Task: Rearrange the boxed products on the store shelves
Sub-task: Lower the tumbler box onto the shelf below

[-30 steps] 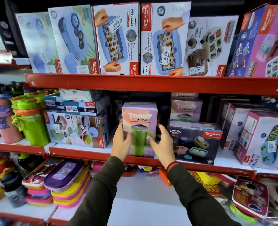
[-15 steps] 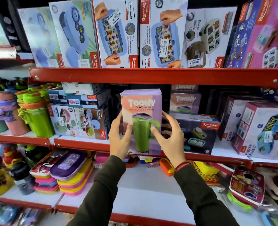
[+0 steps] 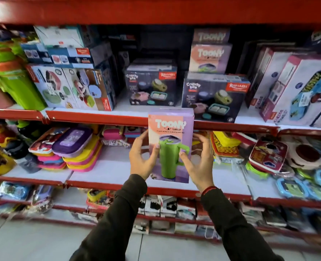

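Open white shelf board (image 3: 122,105) left of the front dark cardboard Crunchy Bite box (image 3: 215,97), ahead of a second such box (image 3: 151,85) set farther back. Walled left by pale lunch-set boxes (image 3: 71,87). Capped by red shelf edge (image 3: 155,10).

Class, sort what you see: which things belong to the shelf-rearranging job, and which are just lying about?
In the job: tumbler box, left hand, right hand, boxed lunch sets.
Lying about: loose lunch boxes, green bottles.
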The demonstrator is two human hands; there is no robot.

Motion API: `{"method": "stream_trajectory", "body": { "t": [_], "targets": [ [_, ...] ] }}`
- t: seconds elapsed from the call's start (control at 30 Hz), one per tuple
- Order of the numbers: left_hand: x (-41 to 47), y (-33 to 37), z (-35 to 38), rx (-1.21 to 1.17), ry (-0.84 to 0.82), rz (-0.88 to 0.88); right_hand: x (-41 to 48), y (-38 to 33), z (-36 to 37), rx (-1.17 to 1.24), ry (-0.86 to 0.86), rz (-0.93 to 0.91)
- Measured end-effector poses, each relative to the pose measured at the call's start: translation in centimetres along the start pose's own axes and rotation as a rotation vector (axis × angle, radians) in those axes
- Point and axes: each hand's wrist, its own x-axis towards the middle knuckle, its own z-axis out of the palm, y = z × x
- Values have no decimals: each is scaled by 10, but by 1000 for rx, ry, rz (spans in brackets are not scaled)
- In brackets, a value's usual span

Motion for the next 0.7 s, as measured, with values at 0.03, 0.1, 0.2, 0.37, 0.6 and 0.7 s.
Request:
{"method": "stream_trajectory", "body": {
  "t": [0.03, 0.1, 0.2, 0.37, 0.6, 0.7],
  "targets": [
    [-6, -8, -1, 9, -30, -31, -5, 9, 0, -22, -23, 23],
    [-14, -25, 0, 35, -115, -99, -11, 29, -1, -78, -73, 72],
    [-19, -49, 6, 41, -215, -196, -17, 55, 0, -103, -126, 157],
    [-17, -78, 21, 35, -295, -358, -20, 83, 9, -61, -177, 327],
    [-23, -96, 30, 41, -275, -509, -18, 100, 23, -32, -208, 457],
    [-24, -98, 30, 50, -293, -508, -19, 108, 24, -48, -211, 470]
  ]
}}
